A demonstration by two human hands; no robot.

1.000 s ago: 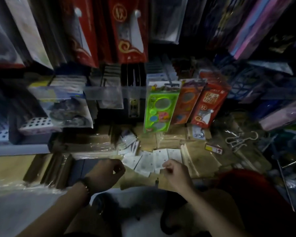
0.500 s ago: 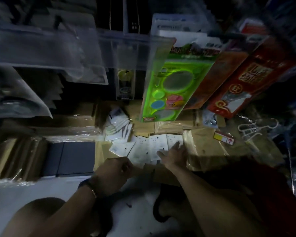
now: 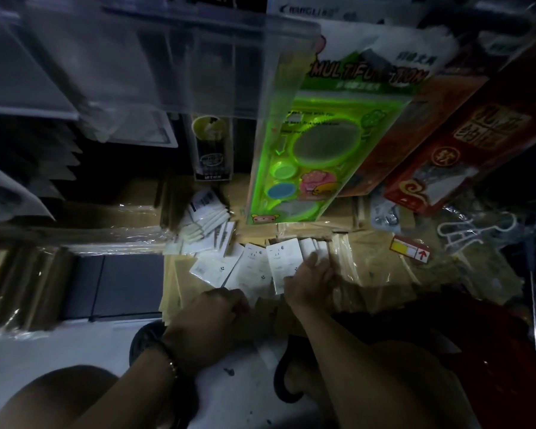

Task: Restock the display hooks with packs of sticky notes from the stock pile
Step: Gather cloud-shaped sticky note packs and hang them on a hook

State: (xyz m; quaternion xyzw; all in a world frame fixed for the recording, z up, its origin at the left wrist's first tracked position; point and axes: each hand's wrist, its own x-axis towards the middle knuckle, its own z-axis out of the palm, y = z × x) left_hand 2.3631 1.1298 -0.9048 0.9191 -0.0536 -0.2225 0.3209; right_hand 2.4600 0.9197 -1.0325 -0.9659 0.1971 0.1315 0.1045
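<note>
Many white packs point(image 3: 283, 261), green pack point(image 3: 316, 150) hanging above

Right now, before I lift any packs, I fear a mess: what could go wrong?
1. The white packs that the right hand rests on lie fanned and overlapping; pulling one may drag neighbours along.
2. The leaning stack beside them looks loose and could slide if bumped.
3. The green template pack hangs low over the pile; a rising hand might knock it.
</note>
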